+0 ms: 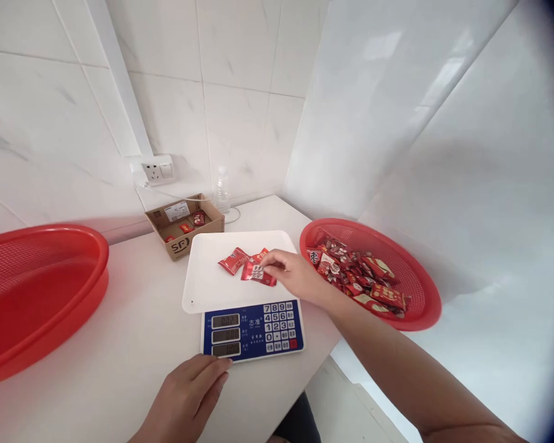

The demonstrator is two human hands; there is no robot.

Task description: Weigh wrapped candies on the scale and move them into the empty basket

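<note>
A blue electronic scale (253,329) with a white weighing tray (203,280) stands on the white counter. Several red snack packets (234,260) lie on the tray. My right hand (292,274) reaches over the tray's right side and pinches one red packet (260,274) with thumb and fingertips. My left hand (187,397) rests flat on the counter just in front of the scale's display, fingers together and stretched, holding nothing. A red basket (418,289) at the right holds many more red packets (360,274).
A large empty red basket (32,289) sits at the left. A small cardboard box (184,224) with a few packets stands behind the scale, beside a clear bottle (221,191) and a wall socket (158,170). Tiled walls close the corner.
</note>
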